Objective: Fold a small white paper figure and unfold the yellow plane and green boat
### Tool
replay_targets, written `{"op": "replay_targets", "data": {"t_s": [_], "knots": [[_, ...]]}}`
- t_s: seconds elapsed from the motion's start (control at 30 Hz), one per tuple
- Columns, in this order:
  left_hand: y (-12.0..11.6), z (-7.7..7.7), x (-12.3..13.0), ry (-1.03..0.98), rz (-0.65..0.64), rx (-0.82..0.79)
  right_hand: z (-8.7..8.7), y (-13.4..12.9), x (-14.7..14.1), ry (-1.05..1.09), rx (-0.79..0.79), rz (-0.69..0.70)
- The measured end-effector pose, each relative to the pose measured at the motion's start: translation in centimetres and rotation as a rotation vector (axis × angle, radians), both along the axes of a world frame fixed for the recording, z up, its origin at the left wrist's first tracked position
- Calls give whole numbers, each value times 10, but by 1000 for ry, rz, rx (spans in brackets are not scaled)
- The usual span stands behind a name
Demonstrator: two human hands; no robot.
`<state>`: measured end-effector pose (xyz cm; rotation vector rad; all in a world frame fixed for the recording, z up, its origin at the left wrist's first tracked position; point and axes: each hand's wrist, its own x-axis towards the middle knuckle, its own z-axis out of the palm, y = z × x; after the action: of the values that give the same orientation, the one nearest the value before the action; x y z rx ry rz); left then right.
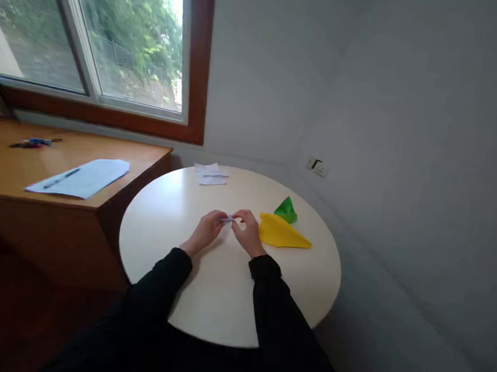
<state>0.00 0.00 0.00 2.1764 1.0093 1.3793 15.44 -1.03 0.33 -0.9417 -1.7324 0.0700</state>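
Between my two hands is a small piece of folded white paper (pixel 228 219), mostly covered by the fingers. My left hand (pixel 207 228) pinches its left end. With thumb and fingertips, my right hand (pixel 247 229) grips the right end. Just right of that hand lies a yellow paper plane (pixel 283 232) on the round white table (pixel 216 296). Behind the plane stands a green folded paper shape (pixel 287 210). Farther back on the table are some white paper sheets (pixel 210 174), one with a raised fold.
A wooden desk (pixel 149 156) adjoins the table on the left. On it are a stack of papers (pixel 93 176), a dark pen (pixel 62 178) and a small dark cluster of objects (pixel 36 143). A wall socket (pixel 320 168) sits behind the table. A window (pixel 131 44) is at the upper left.
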Motion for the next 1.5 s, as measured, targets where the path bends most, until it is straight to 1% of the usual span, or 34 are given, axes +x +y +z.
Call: {"op": "replay_targets", "data": {"t_s": [0.1,0.23,0.5,0.6,0.7,0.77,0.83,0.9,0.97,1.17,1.27,1.4,1.5], "knots": [[-3,6,-2,-12,42,-28,-2,2,1,13,-16,-7],[-5,11,-4,-15,61,-53,-4,4,2,35,-41,-8],[-6,15,-6,-31,77,-68,-2,4,7,17,-90,-68],[-6,16,-7,-33,83,-77,0,4,11,64,-108,-82],[-6,16,-7,-42,77,-90,2,2,12,158,-184,3],[-6,15,-7,-51,60,-103,2,1,10,186,-285,92],[-6,14,-7,-57,41,-114,1,1,8,171,-379,151],[-5,14,-6,-65,26,-126,0,2,6,155,-432,168],[-4,13,-6,-79,21,-141,-2,4,6,172,-445,157],[3,6,-6,-131,45,-183,-1,6,6,358,-507,173],[6,4,-7,-213,14,-247,0,6,8,428,-509,148],[6,8,-7,-337,-79,-420,1,9,10,486,-466,110],[4,12,-7,-427,-68,-493,1,9,11,505,-470,81]]}}
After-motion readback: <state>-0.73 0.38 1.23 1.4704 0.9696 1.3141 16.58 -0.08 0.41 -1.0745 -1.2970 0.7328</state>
